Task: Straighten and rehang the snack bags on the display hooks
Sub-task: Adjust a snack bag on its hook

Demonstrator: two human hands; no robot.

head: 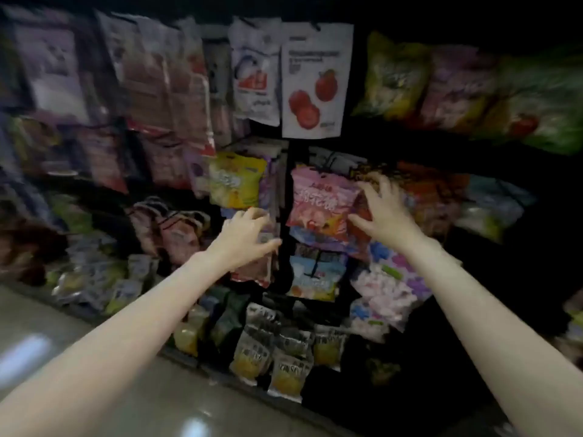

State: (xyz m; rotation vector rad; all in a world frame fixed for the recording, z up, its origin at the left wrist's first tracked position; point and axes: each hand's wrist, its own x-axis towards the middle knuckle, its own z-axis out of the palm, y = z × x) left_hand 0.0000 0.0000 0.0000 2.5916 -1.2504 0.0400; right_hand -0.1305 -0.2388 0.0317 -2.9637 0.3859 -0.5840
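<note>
**Glossy foil and crinkled plastic under both our hands**

Glossy plastic pouches hang in crowded columns down a dark display rack (285, 197), and we reach into its middle with both bare arms. Our left hand (244, 236) sits on a dark red, shiny bag (252, 269) at the centre-left of the rack, fingers (258, 216) curled over its top edge and thumb stretched out to the right along its face; it looks like a grip, though blur softens the contact. Just above it hangs a yellow pillow-shaped bag (235, 181), puffed and smooth.

Our right hand (383, 209) is spread wide, fingers straight and fanned, pressing against the right edge of a pink bag (315, 203) with a crimped top seam; the thumb lies across a red pack behind it. Below the pink bag hang a light blue pouch (315, 275) and, to its right, a pastel marshmallow bag (391, 282), lumpy through clear film.

Near the rack's top edge, a flat white pouch printed with red tomatoes (315, 80) hangs square beside a smaller white one. Green, soft-looking bags (391, 77) slant along the upper right. At the bottom edge, small yellow-and-clear packets (285, 364) stand in tight rows.

Bags overlap nearly everywhere, leaving only a narrow dark gap between the two central columns where our hands work. Pale polished floor (94, 357) shows at lower left, catching light. The left side is too blurred to read.
</note>
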